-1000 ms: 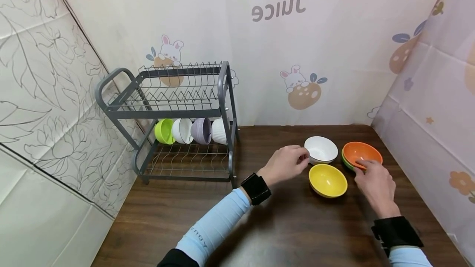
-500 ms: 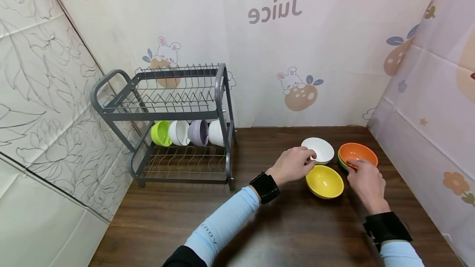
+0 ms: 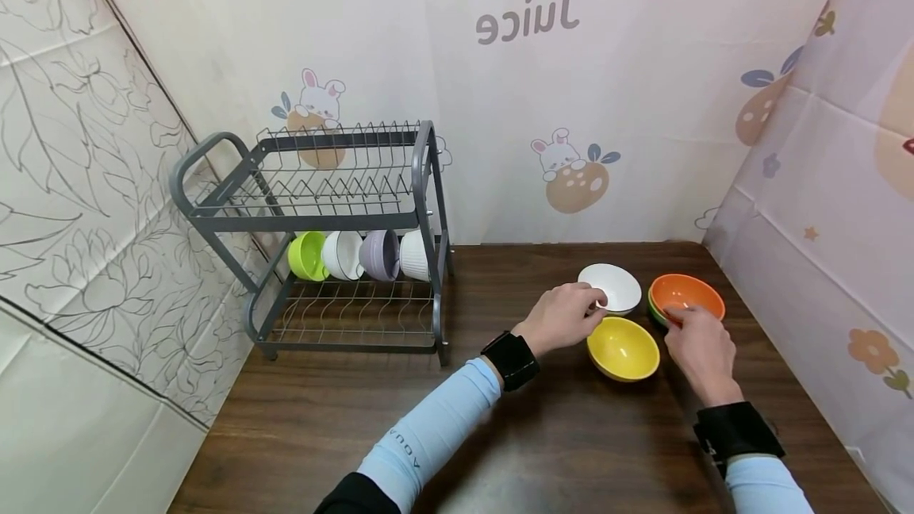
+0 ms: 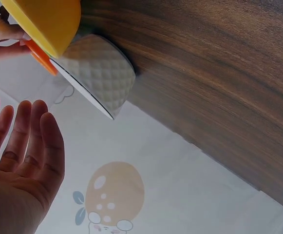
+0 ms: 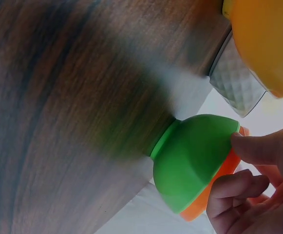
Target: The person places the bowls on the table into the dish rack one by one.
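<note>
My right hand (image 3: 703, 349) pinches the rim of an orange bowl (image 3: 689, 292), fingers over its inner side. The orange bowl sits nested in a green bowl (image 5: 195, 151); in the right wrist view the thumb lies where their rims meet. My left hand (image 3: 560, 316) hovers beside a white bowl (image 3: 617, 288) and a yellow bowl (image 3: 624, 349), its fingers loosely bent. The left wrist view shows that hand (image 4: 27, 161) apart from the dimpled white bowl (image 4: 100, 70), with nothing between the fingers. All these bowls stand upright on the table.
A grey two-tier dish rack (image 3: 321, 223) stands at the left of the brown wooden table (image 3: 543, 443). On its lower tier, a green cup (image 3: 308, 256), a white cup (image 3: 343, 255), a purple cup (image 3: 380, 255) and another white cup (image 3: 414, 255) lie sideways. Printed cloth walls enclose the table.
My left hand has moved right, toward the gap between the white and yellow bowls. My right hand stays at the orange bowl's rim. The whole view has shifted slightly.
</note>
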Motion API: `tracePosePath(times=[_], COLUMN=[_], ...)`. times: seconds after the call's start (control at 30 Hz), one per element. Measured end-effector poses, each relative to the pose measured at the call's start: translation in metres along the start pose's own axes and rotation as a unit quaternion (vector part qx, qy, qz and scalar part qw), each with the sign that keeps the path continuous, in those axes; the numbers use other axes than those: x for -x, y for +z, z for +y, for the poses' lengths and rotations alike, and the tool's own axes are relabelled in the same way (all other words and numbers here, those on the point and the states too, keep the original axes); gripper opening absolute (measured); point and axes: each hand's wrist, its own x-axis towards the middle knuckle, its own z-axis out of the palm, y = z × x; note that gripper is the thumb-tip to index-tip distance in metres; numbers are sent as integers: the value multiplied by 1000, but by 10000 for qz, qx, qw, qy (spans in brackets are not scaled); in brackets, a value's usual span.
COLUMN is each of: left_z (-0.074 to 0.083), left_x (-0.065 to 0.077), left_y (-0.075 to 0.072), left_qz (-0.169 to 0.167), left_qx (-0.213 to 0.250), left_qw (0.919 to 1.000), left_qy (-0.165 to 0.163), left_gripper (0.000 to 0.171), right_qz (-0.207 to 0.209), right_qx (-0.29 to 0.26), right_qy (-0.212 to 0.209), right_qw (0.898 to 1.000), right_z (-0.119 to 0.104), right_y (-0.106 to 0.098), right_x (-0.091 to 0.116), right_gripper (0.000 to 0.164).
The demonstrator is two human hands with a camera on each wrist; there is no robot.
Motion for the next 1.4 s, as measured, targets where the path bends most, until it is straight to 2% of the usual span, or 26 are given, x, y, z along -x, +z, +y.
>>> tracePosePath(times=[0.13,0.4,0.63,0.73,0.9,1.17,1.4], left_z=[0,-1,-2,-2,-2,-6,-8], left_x=[0,1,2,2,3,7,10], left_y=[0,0,-4,-6,-11,-19,-25], left_qz=[23,20,158,180,147,257,450], left_qx=[-23,-79,-159,-76,147,201,245], left_qw=[10000,10000,9997,9998,9997,9994,9986], left_qy=[2,-18,79,25,-113,-136,-162], left_gripper=[16,16,12,17,36,40,40], right_qz=[11,310,695,866,1129,1610,1821], right_qx=[-10,-32,-110,-142,-171,-311,-382], right_qy=[55,129,86,43,-130,-488,-834], right_qw=[10000,9994,9975,9961,9934,9853,9790], right_z=[0,-3,-3,-4,-8,-31,-60], right_y=[0,4,3,1,-7,-18,-22], right_x=[-1,4,9,11,18,27,32], right_gripper=[33,33,34,33,33,33,28])
